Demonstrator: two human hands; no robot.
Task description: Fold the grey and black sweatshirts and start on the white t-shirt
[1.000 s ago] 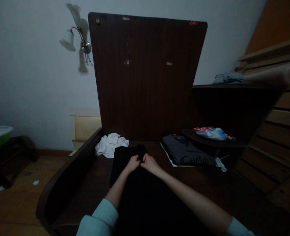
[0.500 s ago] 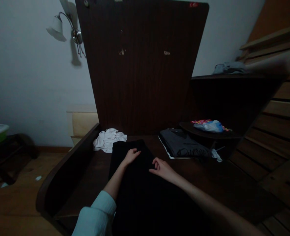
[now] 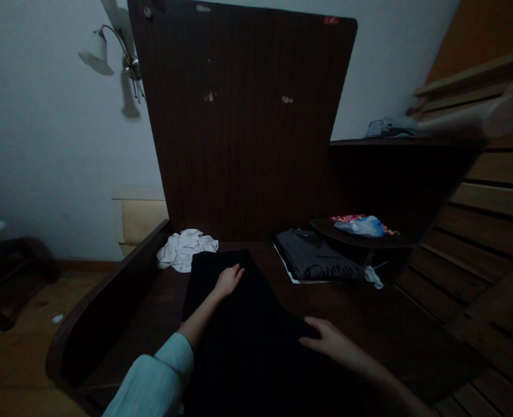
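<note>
A black garment (image 3: 243,324), perhaps trousers, lies spread lengthwise on the dark wooden surface (image 3: 277,255) in front of me. Upon its upper part rests my left hand (image 3: 229,280), palm down with the fingers stretched out toward the right. My right hand (image 3: 326,340) is at the garment's right edge, lower down, thumb and fingers apart. In the dim light the black cloth's folds are hard to make out, and the fingers' undersides are hidden.
A crumpled white cloth (image 3: 186,249) sits at the back left. Folded dark grey clothing (image 3: 315,258) lies at the back right, below a small shelf with a plastic bag (image 3: 363,227). A raised wooden side (image 3: 104,301) borders the left; a tall dark panel (image 3: 247,127) stands behind.
My right hand has moved right and toward me, out to the garment's edge. My left hand has stayed on the upper part, its fingers now flatter. The view has shifted slightly.
</note>
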